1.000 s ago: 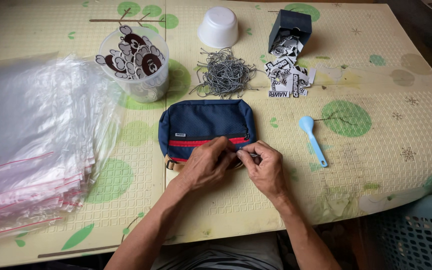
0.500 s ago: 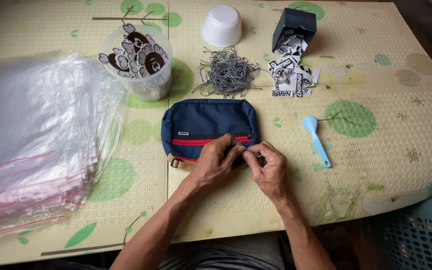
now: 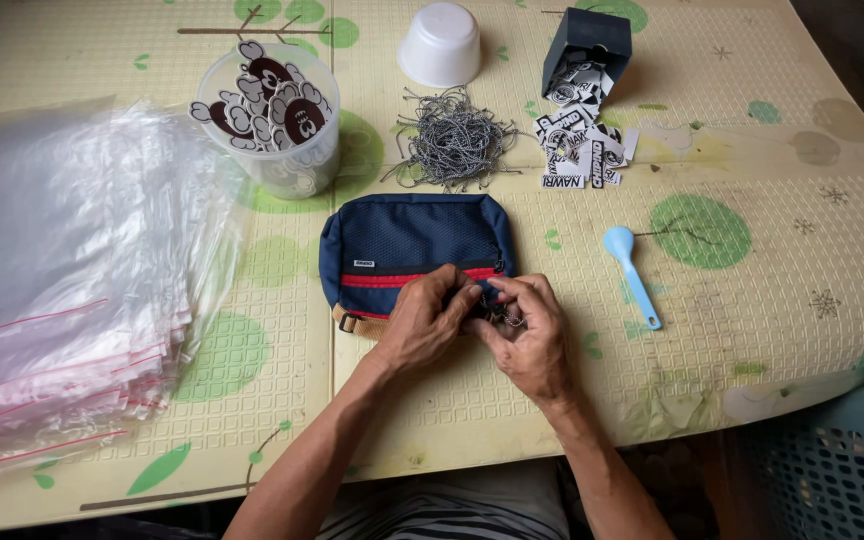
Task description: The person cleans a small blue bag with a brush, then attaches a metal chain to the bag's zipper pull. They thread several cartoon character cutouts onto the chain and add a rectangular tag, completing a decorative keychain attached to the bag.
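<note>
The navy pouch (image 3: 412, 245) with a red zipper lies on the desk (image 3: 772, 290), in the middle. Both hands meet at its lower right corner: the left hand (image 3: 430, 322) and the right hand (image 3: 530, 335) have the grip pinched on a small grey string (image 3: 508, 318) there.

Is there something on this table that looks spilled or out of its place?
Yes. The dark box at the back lies tipped, and its black-and-white tags have spilled onto the mat. The white bowl stands upside down. Both hands, left hand and right hand, work at the blue pouch.
</note>
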